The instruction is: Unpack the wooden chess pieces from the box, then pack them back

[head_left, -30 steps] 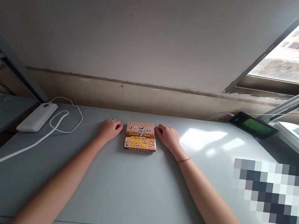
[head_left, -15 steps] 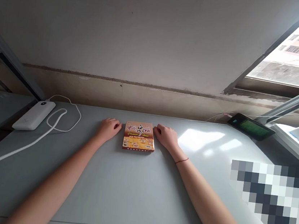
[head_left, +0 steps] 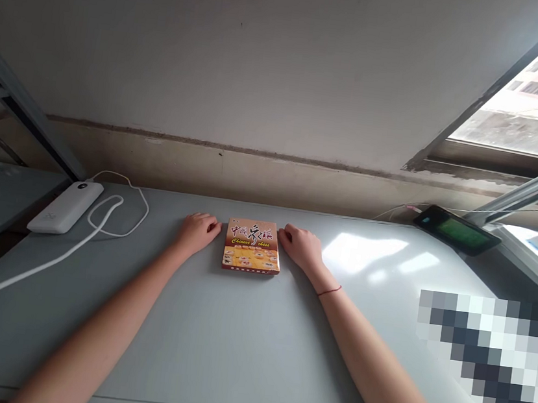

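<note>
A small Chinese chess box (head_left: 253,246) lies flat on the grey desk (head_left: 232,341), its printed orange and brown lid facing up. Just left of the box rests my left hand (head_left: 199,231), curled into a loose fist with nothing visible in it. On the other side, my right hand (head_left: 301,245) is likewise curled closed on the desk, close to the box's right edge. A thin red cord circles my right wrist. Both hands appear to hold nothing, and the box stands between them.
At the left, a white power bank (head_left: 65,206) lies with a looping white cable (head_left: 45,271). A dark phone (head_left: 458,230) with a lit green screen leans at the back right, by a metal frame. A wall runs along the desk's far edge. Pixelation covers the right side.
The whole scene has shifted very slightly to the right as the camera moved. Both hands and the box keep their places on the desk.
</note>
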Action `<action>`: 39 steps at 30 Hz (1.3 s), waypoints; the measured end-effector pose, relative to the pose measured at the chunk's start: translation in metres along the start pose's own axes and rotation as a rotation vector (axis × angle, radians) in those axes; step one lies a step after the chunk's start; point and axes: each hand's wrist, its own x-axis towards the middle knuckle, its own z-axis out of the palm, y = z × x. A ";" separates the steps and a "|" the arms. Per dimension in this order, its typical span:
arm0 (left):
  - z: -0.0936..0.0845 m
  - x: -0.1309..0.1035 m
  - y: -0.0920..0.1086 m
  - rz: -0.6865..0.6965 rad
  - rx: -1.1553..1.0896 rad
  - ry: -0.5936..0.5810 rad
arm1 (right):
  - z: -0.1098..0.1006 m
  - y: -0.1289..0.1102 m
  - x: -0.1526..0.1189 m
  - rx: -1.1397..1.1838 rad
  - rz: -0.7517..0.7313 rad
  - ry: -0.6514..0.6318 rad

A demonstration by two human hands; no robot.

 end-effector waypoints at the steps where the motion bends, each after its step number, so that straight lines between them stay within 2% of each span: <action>1: 0.000 0.000 0.000 0.000 -0.002 0.002 | 0.000 0.000 0.000 0.001 0.000 -0.001; 39: 0.002 0.000 -0.002 0.020 -0.008 0.037 | 0.003 0.001 0.001 0.024 -0.003 0.025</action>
